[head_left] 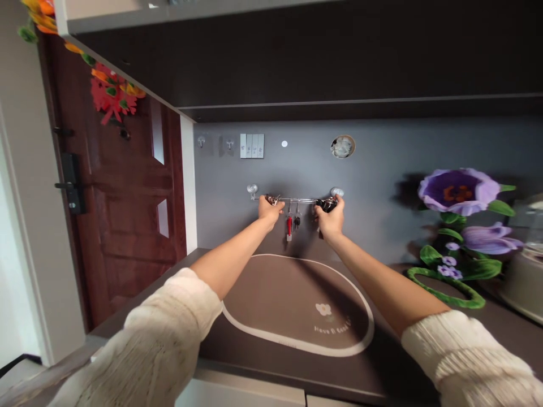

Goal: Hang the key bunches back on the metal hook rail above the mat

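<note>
Head view: going by size. Dark shelf (305, 56) across the top, grey panel (382, 220) under it, brown desk (390, 362) below. Dark-red door (131, 220) beyond desk's left end. Oval brown mat (275, 299) mid-desk, reaching close to front edge.

Purple flower decoration (490, 240) near desk's back right corner. Beside it, at the right end, beige vessel (526, 277) with clear upper part; can't tell contents.

Both hands up at the panel, above desk's back edge. Left hand (270, 212): narrow grip, closed on dark metallic bits (275, 199) at rail. Right hand (333, 219): closed around black bundle (326, 205) near rail's right end. Can't tell whether also pinching the rail itself.

Thin clear rail (303, 200): on the panel, above mat's back edge, between two round clear mounts (252, 188).

Reading of step: two-handed handling of rail and load. Next move would call for level, even support, without shaking anything loose.

Smaller: round panel opening (343, 147), stuffed with pale crumpled material. Smallest, hanging mid-rail between hands: red tag (289, 225), black key-like piece (297, 221).
</note>
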Demonstrator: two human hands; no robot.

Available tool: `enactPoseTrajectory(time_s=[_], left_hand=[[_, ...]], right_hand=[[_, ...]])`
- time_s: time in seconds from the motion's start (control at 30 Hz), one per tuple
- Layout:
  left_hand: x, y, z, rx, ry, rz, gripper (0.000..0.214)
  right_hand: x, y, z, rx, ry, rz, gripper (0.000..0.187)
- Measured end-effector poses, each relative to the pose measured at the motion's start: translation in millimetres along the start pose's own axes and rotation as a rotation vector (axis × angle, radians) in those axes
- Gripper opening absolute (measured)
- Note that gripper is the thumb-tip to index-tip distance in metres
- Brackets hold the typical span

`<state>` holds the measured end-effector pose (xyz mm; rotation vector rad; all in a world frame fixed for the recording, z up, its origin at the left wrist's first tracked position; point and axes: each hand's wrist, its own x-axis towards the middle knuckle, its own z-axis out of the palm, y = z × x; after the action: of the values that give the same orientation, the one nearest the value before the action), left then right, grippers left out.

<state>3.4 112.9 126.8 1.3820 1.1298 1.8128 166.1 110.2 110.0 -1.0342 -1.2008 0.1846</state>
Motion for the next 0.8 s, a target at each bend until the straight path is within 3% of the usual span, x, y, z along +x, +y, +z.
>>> enactPoseTrajectory(time_s=[0.07, 0.17, 0.3, 0.43, 0.57, 0.67, 0.8], left_hand=[[-4.4, 8.8, -1.6, 0.008, -0.066, 0.016, 0.035], [-20.9, 7.7, -13.8, 0.079, -0.225, 0.009, 0.037], [-49.5, -21.8, -41.0, 0.345, -0.474, 0.070, 0.044], [-70.3, -54.9, -69.1, 0.612, -0.674, 0.179, 0.042], [-77.6, -65.8, -92.5, 0.707, -0.804, 0.181, 0.058], [-78.1, -63.5, -102.4, 0.673, -0.820, 0.182, 0.067], [-80.2, -61.8, -103.4, 0.751, -0.682, 0.299, 0.054]], right_hand=[[0.0, -6.5, -2.6, -0.007, -0.057, -0.024, 0.079], [-12.7, -11.2, -12.3, -0.004, -0.246, -0.006, 0.078], [-46.8, -3.9, -30.5, -0.100, -0.589, 0.068, 0.073], [-76.8, 5.8, -44.5, -0.259, -0.828, -0.068, 0.065], [-80.6, 5.5, -51.1, -0.419, -1.023, -0.131, 0.056], [-68.1, 5.3, -46.3, -0.424, -0.978, -0.059, 0.054], [-50.8, 11.2, -14.3, -0.313, -0.561, 0.045, 0.070]])
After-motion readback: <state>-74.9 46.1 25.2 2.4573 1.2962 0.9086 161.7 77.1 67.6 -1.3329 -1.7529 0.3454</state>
